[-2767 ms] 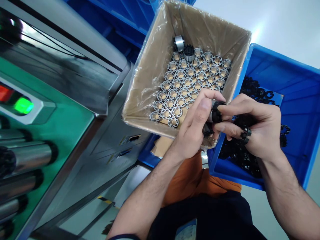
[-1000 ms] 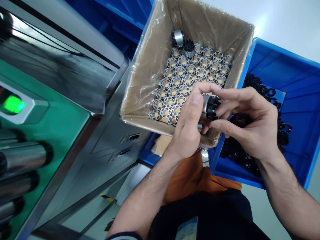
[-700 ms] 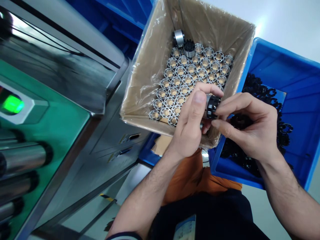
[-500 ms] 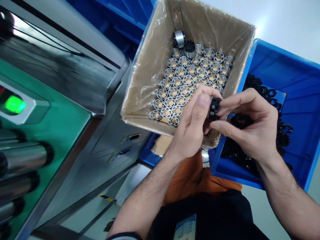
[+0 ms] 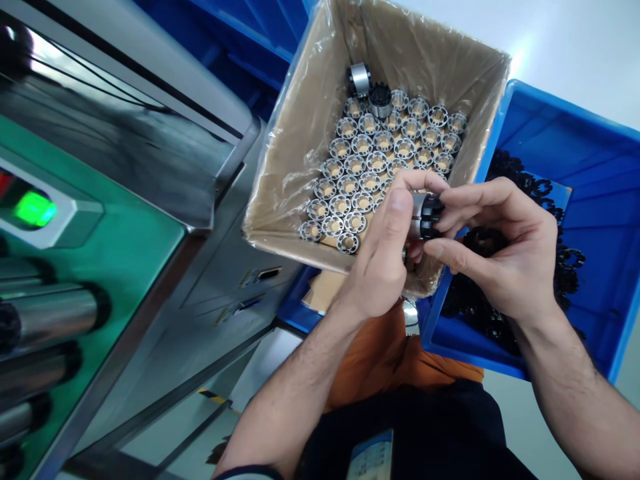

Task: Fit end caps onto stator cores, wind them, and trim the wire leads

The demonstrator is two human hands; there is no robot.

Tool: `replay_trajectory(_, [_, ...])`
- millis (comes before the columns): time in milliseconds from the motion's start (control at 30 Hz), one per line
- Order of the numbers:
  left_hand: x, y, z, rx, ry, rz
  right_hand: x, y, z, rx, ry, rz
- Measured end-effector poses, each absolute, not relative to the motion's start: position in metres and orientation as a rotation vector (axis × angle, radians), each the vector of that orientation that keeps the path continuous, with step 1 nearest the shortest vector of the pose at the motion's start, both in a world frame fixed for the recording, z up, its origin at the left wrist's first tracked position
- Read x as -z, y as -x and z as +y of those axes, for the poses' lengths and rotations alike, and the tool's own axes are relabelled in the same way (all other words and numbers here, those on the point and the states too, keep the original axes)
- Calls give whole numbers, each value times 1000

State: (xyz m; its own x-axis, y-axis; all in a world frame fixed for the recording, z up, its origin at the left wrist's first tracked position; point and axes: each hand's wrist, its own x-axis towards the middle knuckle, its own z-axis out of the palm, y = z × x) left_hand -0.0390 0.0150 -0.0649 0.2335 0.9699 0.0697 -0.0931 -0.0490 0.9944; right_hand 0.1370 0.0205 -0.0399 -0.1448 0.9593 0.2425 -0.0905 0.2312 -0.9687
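Observation:
My left hand [image 5: 383, 250] is closed round a silver metal stator core [image 5: 417, 217], held over the near right corner of a lined cardboard box [image 5: 280, 153]. A black toothed plastic ring [image 5: 430, 215] sits on the core's right end. My right hand [image 5: 505, 240] pinches this ring between thumb and fingers. Behind my left hand, several slotted stator cores [image 5: 369, 161] stand in rows inside the box. On top of them, at the far left, a core with black rings lies on its side [image 5: 359, 79] and another stands tilted [image 5: 381, 100].
A blue bin [image 5: 600, 160] with a heap of black plastic rings [image 5: 567, 267] stands at the right, against the box. At the left is a machine with a green panel [image 5: 145, 267], a lit green button [image 5: 35, 209] and metal rollers [image 5: 55, 313].
More of the silver core now shows between my hands, and the black ring is turned more side-on. My left thumb has shifted slightly left; both hands stay in nearly the same place.

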Motion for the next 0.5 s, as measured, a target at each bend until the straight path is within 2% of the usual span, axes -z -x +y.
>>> replay_trajectory(333, [71,37,20,-1291,-1268,900,39,-136,21,-1261,930,-1304])
replay_trajectory(500, [62,33,15,-1243,-1229,959,42,-135,21,-1286,921,-1266])
